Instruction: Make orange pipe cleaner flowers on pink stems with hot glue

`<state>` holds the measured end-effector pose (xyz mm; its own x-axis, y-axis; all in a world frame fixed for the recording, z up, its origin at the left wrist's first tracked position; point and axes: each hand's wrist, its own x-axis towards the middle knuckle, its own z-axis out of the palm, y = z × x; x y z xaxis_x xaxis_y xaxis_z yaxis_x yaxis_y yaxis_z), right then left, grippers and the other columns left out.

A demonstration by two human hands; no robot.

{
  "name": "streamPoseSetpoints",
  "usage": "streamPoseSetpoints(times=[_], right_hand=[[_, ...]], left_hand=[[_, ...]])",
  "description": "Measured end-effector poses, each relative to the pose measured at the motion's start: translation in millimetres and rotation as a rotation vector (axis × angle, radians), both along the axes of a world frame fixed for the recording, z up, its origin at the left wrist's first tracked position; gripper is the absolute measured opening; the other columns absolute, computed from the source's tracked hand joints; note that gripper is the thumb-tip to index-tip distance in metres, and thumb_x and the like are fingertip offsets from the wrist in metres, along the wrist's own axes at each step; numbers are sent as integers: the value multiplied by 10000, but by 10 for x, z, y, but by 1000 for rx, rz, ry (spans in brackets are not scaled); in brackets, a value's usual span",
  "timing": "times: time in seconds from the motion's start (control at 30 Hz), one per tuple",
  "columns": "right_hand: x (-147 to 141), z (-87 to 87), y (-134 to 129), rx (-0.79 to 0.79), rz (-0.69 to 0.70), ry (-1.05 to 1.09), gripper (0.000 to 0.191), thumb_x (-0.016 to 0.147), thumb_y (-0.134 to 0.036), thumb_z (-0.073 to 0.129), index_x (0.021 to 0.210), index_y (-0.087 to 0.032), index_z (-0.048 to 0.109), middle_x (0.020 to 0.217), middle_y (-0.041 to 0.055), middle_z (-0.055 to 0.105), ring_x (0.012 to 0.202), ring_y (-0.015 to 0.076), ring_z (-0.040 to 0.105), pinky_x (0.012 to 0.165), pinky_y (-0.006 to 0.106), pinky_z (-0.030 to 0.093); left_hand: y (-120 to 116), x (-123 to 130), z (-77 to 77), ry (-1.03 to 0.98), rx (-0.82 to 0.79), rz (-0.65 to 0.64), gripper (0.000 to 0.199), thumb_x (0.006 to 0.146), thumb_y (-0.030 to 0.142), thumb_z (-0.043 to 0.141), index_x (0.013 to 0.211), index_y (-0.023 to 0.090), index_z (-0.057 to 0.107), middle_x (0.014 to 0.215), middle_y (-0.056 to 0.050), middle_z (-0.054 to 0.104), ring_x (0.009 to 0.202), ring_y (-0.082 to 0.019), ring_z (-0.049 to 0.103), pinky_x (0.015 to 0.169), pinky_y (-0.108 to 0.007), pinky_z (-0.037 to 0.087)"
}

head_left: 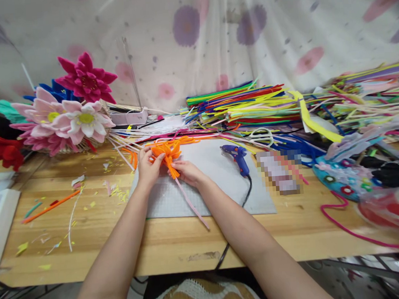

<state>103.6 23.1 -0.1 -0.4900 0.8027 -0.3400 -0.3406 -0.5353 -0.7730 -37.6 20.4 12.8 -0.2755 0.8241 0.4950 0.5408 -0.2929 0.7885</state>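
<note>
Over the grey cutting mat [223, 198], an orange pipe-cleaner flower [167, 152] is held up between both hands. My left hand [149, 167] pinches its petals from the left, thumb and fingers closed. On the other side, my right hand [184, 172] grips the flower's lower part near the stem. A pale pink stem [193, 207] slants down from the flower toward the table's front. Orange pipe cleaners [199, 139] lie just behind the flower. My right fingertips are partly hidden.
A blue glue gun [237, 157] lies on the mat, its black cord running to the front edge. Scissors [262, 137] and bundled pipe cleaners [251, 102] are behind. Finished flowers [84, 119] stand at left; scraps [119, 194] litter the wooden table [103, 238].
</note>
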Motion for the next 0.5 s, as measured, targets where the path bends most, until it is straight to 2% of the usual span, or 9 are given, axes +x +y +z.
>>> streamPoseSetpoints(times=[0.27,0.4,0.5], right_hand=[[4,19,-13,2,-12,-20,116,807,-117,500,727,-117,584,536,9,618,481,82,556,531,201,444],[-57,2,3,50,-20,-102,194,825,-294,530,756,-125,596,541,18,613,462,91,548,488,209,444],[-140,-18,15,107,-57,-239,304,772,-429,584,719,-130,592,509,16,589,428,91,525,444,210,436]], left_hand=[[5,24,-31,32,2,11,159,698,299,626,807,184,640,991,-55,524,1008,-191,493,937,-346,364],[19,14,-48,50,3,27,163,696,315,626,788,180,637,985,-54,519,1017,-201,482,946,-359,352],[22,7,-52,54,-7,35,162,695,315,626,783,179,638,983,-54,516,1018,-204,478,951,-365,346]])
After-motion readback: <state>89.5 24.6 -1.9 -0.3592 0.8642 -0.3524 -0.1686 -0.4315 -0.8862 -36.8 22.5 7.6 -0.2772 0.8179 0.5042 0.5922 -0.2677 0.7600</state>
